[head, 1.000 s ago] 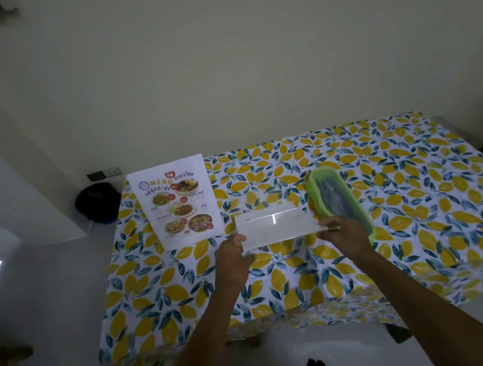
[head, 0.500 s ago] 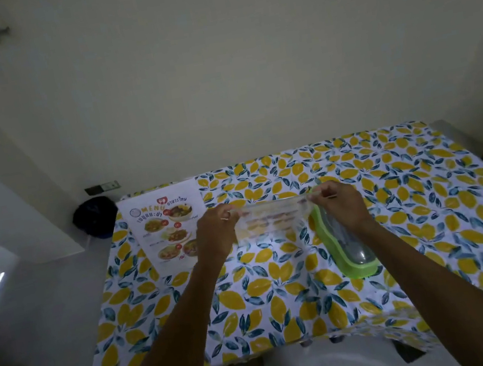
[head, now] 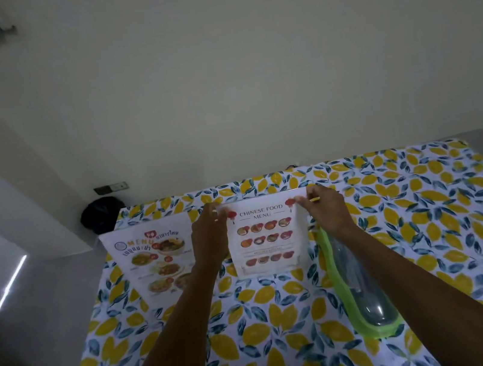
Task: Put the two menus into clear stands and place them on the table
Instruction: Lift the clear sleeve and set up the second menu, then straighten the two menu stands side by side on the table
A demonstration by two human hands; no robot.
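Lemon-print tablecloth (head: 431, 231) below; my left hand (head: 209, 238) and right hand (head: 327, 212) pinch the Chinese food menu's (head: 266, 239) top corners

We see a plain pale wall (head: 247, 71), a grey floor (head: 32, 310) with a light streak (head: 9, 284), and a dark bag (head: 101, 214).

Two printed paper menus, one Chinese (head: 266, 237) and one Thai (head: 154, 261), stand in glossy clear plastic on a leaf-patterned cloth table cover (head: 431, 231), beside a shiny green-rimmed, clear-lidded plastic box (head: 359, 287).
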